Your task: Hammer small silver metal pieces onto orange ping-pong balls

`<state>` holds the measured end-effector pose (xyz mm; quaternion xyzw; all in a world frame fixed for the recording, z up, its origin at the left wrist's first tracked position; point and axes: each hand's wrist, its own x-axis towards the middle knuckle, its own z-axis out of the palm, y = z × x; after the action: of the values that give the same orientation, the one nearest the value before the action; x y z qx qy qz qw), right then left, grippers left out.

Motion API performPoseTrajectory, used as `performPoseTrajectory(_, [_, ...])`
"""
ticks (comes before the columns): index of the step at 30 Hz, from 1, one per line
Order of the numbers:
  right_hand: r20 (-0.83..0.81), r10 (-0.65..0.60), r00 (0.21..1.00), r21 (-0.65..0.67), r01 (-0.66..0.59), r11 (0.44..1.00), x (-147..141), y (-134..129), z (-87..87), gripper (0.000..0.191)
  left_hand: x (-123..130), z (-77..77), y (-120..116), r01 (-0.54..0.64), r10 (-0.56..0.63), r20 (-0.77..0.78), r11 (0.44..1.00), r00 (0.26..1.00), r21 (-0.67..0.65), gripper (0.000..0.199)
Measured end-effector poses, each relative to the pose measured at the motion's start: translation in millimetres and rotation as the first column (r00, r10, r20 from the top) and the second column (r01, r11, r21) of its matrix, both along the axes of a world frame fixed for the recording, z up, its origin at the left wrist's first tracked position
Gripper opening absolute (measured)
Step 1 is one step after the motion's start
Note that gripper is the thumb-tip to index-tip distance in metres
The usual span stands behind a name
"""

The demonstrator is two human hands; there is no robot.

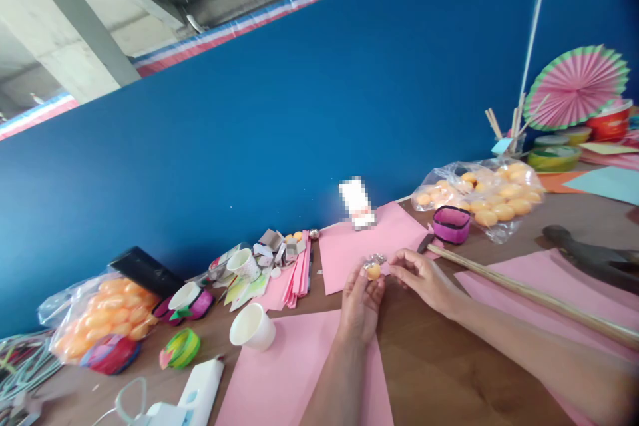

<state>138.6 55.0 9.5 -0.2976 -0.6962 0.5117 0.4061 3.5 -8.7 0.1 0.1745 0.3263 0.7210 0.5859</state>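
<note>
Between the thumb and fingers of my left hand (360, 306) is a small orange ball (373, 271). A shiny silvery bit (375, 257) shows just above the ball; whether it is part of it I cannot tell. Close on the right, my right hand (422, 276) has its thumb and fingertips pinched together. A pale pink scrap (385, 268) shows at those fingertips, too small and blurred to name. Both hands are over the brown table, by the lower edge of a pink paper sheet (344, 253). Another pink sheet (299, 373) lies partly under my left forearm.
Bags of orange balls (112, 313) (499, 196) lie left and right. A white paper cup (253, 326) stands near a white power strip (202, 393). A wooden-handled hammer (529, 289) lies beyond my right arm. A purple ring-shaped box (451, 224) and a paper fan (578, 88) are at the right.
</note>
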Motion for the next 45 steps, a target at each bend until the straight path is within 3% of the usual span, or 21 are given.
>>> performPoseTrajectory(6, [-0.088, 0.045, 0.995, -0.206, -0.062, 0.977, 1, -4, 0.1, 0.027, 4, 3.3, -1, 0.008, -0.009, -0.084, 1.0, 0.996, -0.014, 0.04])
performPoseTrajectory(13, [-0.199, 0.052, 0.979, -0.289, -0.109, 0.951, 2, -4, 0.0, 0.022, 7, 8.1, -5, 0.086, -0.08, -0.156, 0.996, 0.984, 0.035, 0.048])
performPoseTrajectory(18, [-0.154, 0.03, 0.988, -0.237, -0.066, 0.969, 2, -5, -2.4, 0.023, 7, 6.0, -4, 0.071, -0.068, -0.181, 0.997, 0.981, 0.009, 0.041])
performPoseTrajectory(27, [-0.13, 0.066, 0.989, -0.209, -0.092, 0.973, 4, -6, 3.5, 0.021, 10, 11.0, -5, 0.051, -0.053, -0.233, 0.999, 0.971, -0.015, 0.035])
performPoseTrajectory(38, [-0.069, 0.081, 0.994, -0.181, -0.093, 0.979, 6, -9, 10.8, 0.025, 13, 14.0, -4, 0.058, -0.052, -0.262, 0.998, 0.964, 0.014, 0.036])
performPoseTrajectory(45, [-0.064, 0.075, 0.995, -0.146, -0.083, 0.986, 5, -7, 5.6, 0.024, 13, 13.3, -4, 0.045, -0.038, -0.263, 0.999, 0.964, 0.021, 0.038])
